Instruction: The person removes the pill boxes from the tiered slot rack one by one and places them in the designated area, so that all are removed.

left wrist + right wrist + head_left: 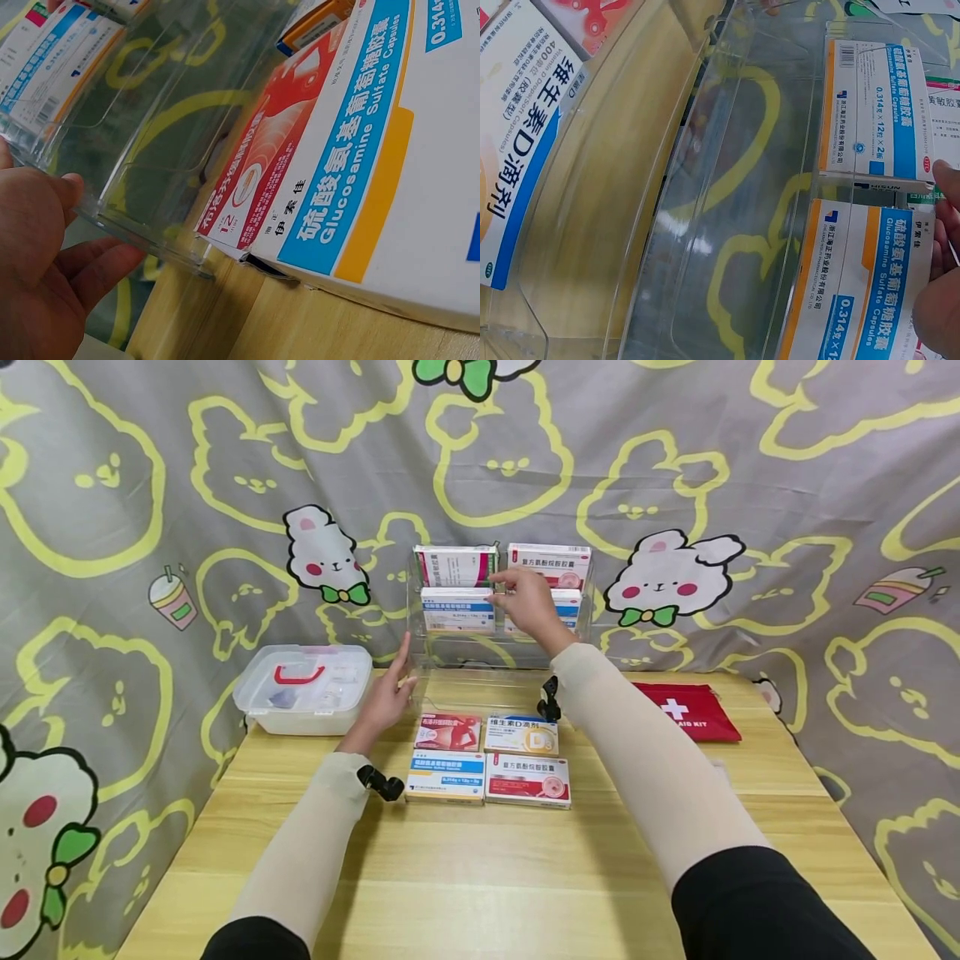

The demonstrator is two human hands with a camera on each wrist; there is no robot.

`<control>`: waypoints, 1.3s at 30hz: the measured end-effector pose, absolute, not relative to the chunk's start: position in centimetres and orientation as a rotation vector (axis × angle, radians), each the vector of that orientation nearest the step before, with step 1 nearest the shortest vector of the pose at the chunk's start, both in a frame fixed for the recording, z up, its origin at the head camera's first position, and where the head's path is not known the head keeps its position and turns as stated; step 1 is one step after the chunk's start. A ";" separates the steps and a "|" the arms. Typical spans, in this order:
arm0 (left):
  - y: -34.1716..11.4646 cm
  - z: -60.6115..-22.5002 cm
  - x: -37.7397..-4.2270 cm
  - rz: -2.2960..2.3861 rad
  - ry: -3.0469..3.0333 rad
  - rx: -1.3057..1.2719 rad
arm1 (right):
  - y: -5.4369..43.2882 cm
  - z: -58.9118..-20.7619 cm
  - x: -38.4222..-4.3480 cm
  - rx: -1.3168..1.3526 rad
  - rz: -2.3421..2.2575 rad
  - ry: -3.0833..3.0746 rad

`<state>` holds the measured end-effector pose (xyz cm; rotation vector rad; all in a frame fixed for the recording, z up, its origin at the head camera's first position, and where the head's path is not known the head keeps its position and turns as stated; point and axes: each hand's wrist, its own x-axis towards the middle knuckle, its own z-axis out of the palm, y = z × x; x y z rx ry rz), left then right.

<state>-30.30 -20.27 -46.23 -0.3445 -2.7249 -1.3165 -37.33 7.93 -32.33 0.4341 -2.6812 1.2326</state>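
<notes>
A clear tiered display stand (pixel 480 677) holds medicine boxes in two rows. On its front row are the left glucosamine capsule box (pixel 457 612) and the right glucosamine capsule box (pixel 855 289). My right hand (pixel 531 610) reaches over the stand and pinches the left one's upper corner between thumb and finger. Behind stand a pink-and-green box (pixel 456 566) and a red-and-white box (pixel 570 578). With fairly straight fingers, my left hand (pixel 384 702) touches the stand's left side. In the left wrist view, its fingers rest along the clear edge.
Before the stand lie a red capsule box (pixel 447 732), a vitamin D drops box (pixel 517 737), another glucosamine box (pixel 446 775) and another red-and-white box (pixel 528 777). A lidded plastic case (pixel 307 714) stands left; a red first aid pouch (pixel 701 718) lies right. A patterned curtain (pixel 495 468) hangs behind.
</notes>
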 end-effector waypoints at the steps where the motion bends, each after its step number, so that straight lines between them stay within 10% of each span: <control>1: -20.3 -46.2 -30.3 -1.317 -2.723 -0.345 | 7.9 -32.4 -37.4 0.434 1.226 -2.684; 39: -20.2 -46.4 -30.3 -1.317 -2.723 -0.336 | 7.5 -31.5 -37.1 0.456 1.171 -2.812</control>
